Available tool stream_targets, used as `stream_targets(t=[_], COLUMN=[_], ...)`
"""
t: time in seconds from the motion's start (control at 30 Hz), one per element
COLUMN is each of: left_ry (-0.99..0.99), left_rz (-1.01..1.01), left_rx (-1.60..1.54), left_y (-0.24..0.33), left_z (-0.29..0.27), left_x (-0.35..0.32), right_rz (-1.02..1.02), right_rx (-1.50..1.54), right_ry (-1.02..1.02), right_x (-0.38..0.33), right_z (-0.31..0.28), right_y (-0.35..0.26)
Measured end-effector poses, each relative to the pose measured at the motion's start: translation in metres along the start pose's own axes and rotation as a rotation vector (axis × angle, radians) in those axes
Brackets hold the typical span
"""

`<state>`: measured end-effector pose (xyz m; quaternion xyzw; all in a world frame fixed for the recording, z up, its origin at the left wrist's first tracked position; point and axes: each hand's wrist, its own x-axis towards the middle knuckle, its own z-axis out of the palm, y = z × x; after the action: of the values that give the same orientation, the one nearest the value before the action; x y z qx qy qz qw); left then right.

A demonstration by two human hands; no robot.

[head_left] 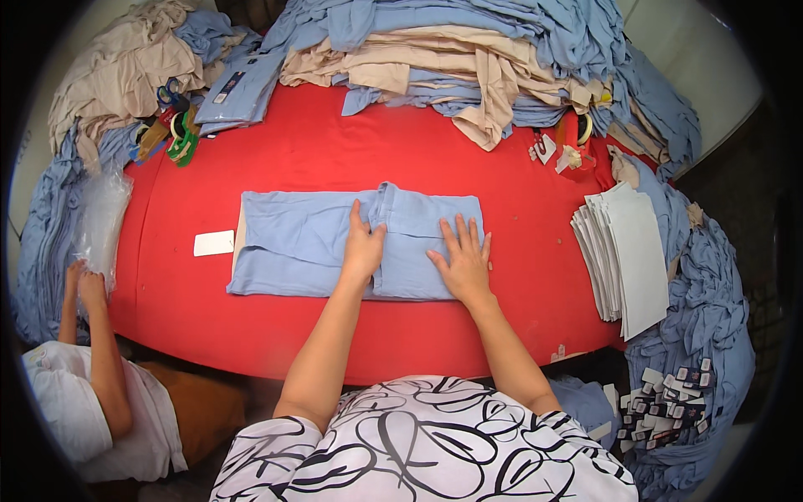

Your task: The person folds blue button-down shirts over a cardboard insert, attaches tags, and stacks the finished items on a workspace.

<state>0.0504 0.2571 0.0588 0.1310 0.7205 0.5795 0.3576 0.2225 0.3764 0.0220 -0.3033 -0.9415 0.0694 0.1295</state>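
A folded light blue garment (293, 238) lies flat across the red tabletop, with a beige strip showing at its left end. My left hand (364, 249) rests on it beside a raised vertical fold edge, index finger and thumb stretched apart. Spread flat on the garment's right part is my right hand (465, 261), fingers apart and pressing on the cloth. Neither hand grips anything that I can see. Just left of the garment lies a small white card (214, 243).
Blue and beige garments (435, 50) are heaped at the back. A stack of white sheets (627, 259) stands at right, above scattered tags (667, 410). Tape dispensers (181, 138) sit back left. At left, a co-worker's hands (88, 284) touch clear plastic bags (104, 213).
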Motion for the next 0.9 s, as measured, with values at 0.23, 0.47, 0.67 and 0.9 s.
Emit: stream_targets(t=[0.23, 0.47, 0.67, 0.9], left_ry=[0.307, 0.212, -0.122, -0.211], left_rz=[0.772, 0.821, 0.434, 0.114], left_rx=[0.797, 0.979, 0.409, -0.288], left_y=[-0.002, -0.051, 0.014, 0.052], left_z=[0.001, 0.035, 0.025, -0.107], left_x=[-0.02, -0.028, -0.048, -0.036], right_rz=[0.261, 0.545, 0.238, -0.117], right_rx=[0.31, 0.827, 1.275, 1.144], right_ry=[0.148, -0.112, -0.14, -0.099], right_x=[0.002, 0.011, 0.036, 0.036], right_z=[-0.006, -0.028, -0.114, -0.073], right_y=[0.02, 0.06, 0.0, -0.063])
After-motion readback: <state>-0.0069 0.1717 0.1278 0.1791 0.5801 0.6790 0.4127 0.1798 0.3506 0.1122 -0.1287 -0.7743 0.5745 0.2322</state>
